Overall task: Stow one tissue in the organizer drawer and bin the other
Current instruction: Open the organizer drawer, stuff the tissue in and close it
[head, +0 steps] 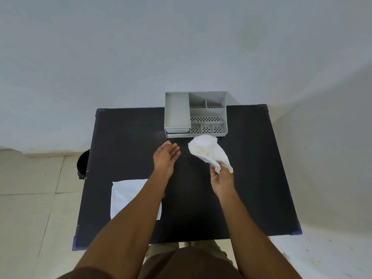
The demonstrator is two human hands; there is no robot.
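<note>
A grey organizer with several compartments stands at the far edge of the black table; its two small drawers at the lower left look closed. My right hand pinches one corner of a white tissue, which hangs loosely just in front of the organizer. My left hand hovers open, palm facing right, a short way left of that tissue and below the drawers. A second white tissue lies flat on the table's near left, partly hidden by my left forearm.
A black bin stands on the tiled floor just beyond the table's left edge, mostly hidden by the tabletop. A pale wall rises behind the table.
</note>
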